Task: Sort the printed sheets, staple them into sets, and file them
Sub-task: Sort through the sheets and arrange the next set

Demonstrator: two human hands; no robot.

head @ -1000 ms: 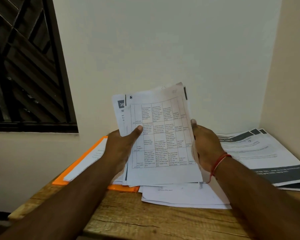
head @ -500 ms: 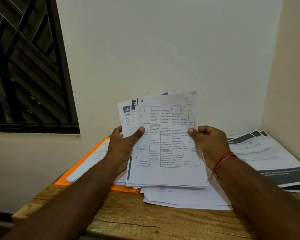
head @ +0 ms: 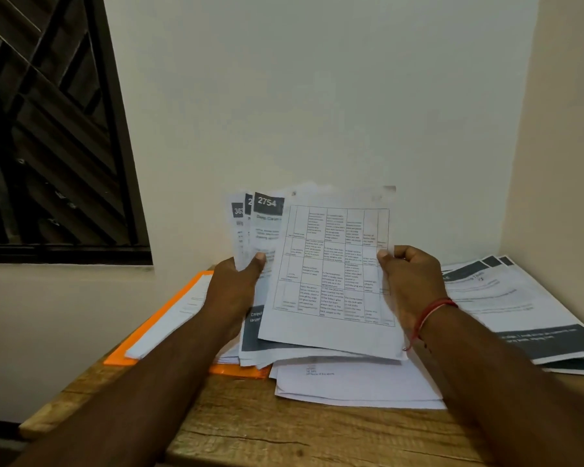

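Together, left hand [head: 233, 291] and right hand [head: 413, 281] hold four fanned sheets [head: 331, 264].

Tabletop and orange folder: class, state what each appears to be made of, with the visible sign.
Tabletop: rough, unvarnished-looking wood; grain lines and cracks show. Orange folder: probably plastic; smooth, bright, thin flat edge, though stiff card is possible.

Reaches forward with both bare forearms [head: 169, 358]. Grips the fanned sheets [head: 267, 224] in the left hand [head: 236, 284], thumb across their front. Pinches the right edge of the top sheet [head: 331, 264] in the curled right hand [head: 412, 281].
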